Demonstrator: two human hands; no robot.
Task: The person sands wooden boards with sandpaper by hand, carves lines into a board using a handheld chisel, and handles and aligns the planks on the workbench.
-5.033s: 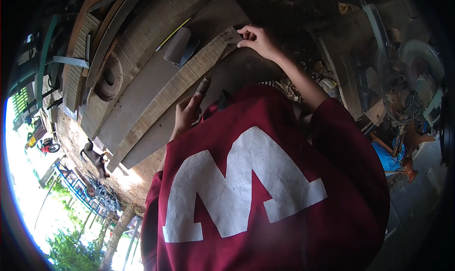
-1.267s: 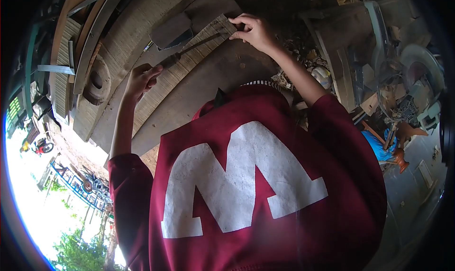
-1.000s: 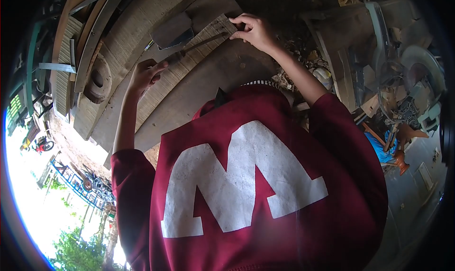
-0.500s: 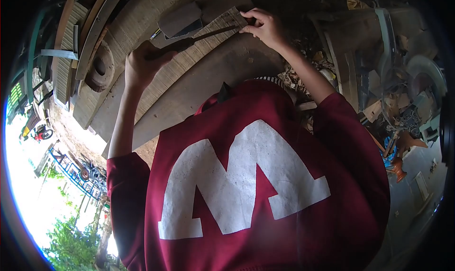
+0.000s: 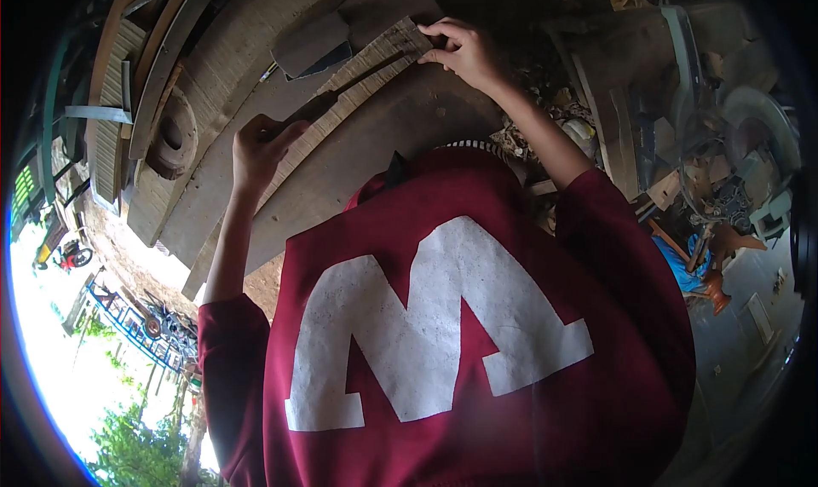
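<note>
My left hand [image 5: 257,153] is closed around the handle end of a long, thin, dark file [image 5: 317,106]. The narrow blade slants up and to the right along a ribbed wooden strip [image 5: 294,155]. My right hand [image 5: 460,54] pinches the far end of that strip, thumb below and fingers above. The file's tip lies close to my right thumb; whether the fingers touch it I cannot tell. Behind the strip a dark flat block [image 5: 313,42] rests on wide boards.
A board with a round hole [image 5: 173,133] and curved wooden pieces [image 5: 162,57] lie on the left. Scraps and shavings [image 5: 567,116] are heaped at right, near a large wheel-like part [image 5: 761,133] and a blue item [image 5: 677,264]. Outdoors, at left, stands a red motorcycle [image 5: 75,257].
My left hand and the file have moved down toward my body, and the tip has drawn slightly left. My right hand stays at the strip's end. The whole view has shifted a little.
</note>
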